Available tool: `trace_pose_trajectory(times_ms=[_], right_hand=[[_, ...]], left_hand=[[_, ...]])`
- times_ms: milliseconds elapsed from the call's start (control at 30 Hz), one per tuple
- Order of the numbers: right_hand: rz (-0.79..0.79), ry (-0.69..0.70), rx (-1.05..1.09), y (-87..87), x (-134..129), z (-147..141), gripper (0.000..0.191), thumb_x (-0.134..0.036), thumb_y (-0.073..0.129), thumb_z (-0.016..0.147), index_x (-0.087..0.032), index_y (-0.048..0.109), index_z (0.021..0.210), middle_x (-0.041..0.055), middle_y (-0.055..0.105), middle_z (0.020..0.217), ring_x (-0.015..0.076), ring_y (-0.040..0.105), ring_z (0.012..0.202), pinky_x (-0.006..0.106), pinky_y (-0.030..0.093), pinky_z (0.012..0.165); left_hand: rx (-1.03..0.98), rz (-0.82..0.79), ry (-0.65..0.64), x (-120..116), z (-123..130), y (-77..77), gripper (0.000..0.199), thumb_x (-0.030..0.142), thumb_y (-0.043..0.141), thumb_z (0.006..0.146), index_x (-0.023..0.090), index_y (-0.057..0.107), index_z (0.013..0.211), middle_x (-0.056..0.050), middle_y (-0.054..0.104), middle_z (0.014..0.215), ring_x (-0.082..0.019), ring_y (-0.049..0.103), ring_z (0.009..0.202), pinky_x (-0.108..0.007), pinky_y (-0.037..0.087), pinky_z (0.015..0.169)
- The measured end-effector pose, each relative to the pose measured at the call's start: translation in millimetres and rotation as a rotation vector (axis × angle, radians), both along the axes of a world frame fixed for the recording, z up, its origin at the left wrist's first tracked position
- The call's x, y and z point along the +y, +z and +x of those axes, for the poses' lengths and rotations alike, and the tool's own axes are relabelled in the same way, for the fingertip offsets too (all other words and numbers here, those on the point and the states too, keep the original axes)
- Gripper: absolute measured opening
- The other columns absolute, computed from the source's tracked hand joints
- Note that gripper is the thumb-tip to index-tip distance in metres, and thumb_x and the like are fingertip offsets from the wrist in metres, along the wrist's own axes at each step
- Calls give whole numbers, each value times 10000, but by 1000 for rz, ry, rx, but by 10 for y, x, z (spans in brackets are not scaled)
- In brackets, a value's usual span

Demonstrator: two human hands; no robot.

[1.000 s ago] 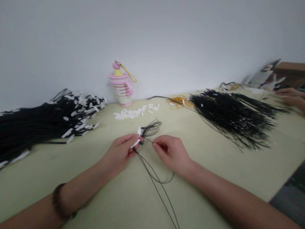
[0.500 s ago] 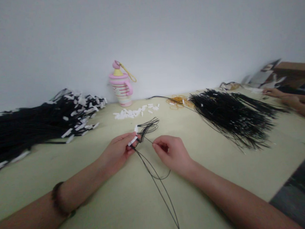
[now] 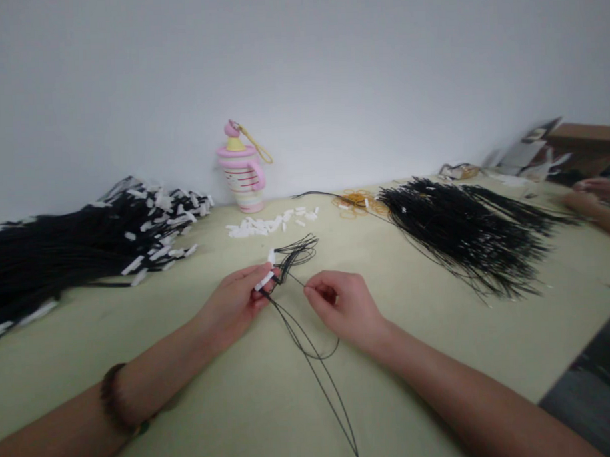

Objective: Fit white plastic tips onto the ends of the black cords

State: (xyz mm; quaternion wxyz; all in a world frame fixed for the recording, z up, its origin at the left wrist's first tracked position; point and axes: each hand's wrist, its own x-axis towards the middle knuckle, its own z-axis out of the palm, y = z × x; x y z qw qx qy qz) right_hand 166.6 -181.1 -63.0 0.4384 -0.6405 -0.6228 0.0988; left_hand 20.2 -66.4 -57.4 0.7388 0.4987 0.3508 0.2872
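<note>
My left hand [image 3: 232,301] is closed in a narrow pinch around a white plastic tab [image 3: 265,280] and a few thin black cords [image 3: 296,253], which loop up past my fingers and trail down across the table toward me. My right hand [image 3: 342,306] is curled just beside it, with thumb and forefinger pinched narrowly on one strand. A dark bead bracelet [image 3: 111,402] sits on my left wrist. Beyond my hands lies a small scatter of white tabs [image 3: 265,224], and behind those, against the wall, stands a pink-and-cream cup [image 3: 242,177] with a yellow cord. A big heap of black cords with white-tipped ends [image 3: 85,246] spreads along the left, while a looser black bundle [image 3: 465,239] fans out on the right, near a tangle of orange rubber bands [image 3: 357,203]. At the far right, a co-worker's hands [image 3: 587,198] rest on the table beside a cardboard box [image 3: 585,139] and some papers [image 3: 525,155]. All of this sits on a pale green table [image 3: 489,342] against a plain white wall [image 3: 299,69], with a dark grey floor [image 3: 591,392] showing past the near right edge.
</note>
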Motion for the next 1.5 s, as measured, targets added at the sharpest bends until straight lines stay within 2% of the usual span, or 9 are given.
trace_pose_trajectory(times_ms=[700,933,1500], right_hand=[[-39,28,-1,42,-20,-25,111,-120,530,740,-153,631,708,-36,572,576,61,477,505,163,345,509],[-43,35,-9,45,-14,-22,115,-125,524,743,-153,626,699,-37,562,566,61,471,497,162,345,503],[-64,42,-14,33,-13,-28,112,-121,524,741,-155,624,705,-39,562,567,59,461,489,163,336,502]], left_hand=[[-15,20,-10,-2,6,-27,159,270,686,704,118,654,736,28,479,604,-61,407,543,-138,348,481],[-7,29,-8,-24,13,-12,165,287,666,727,122,668,728,20,479,595,-70,409,536,-155,319,453],[-4,29,10,-20,7,-23,161,267,680,710,110,666,742,11,503,599,-67,423,530,-149,339,453]])
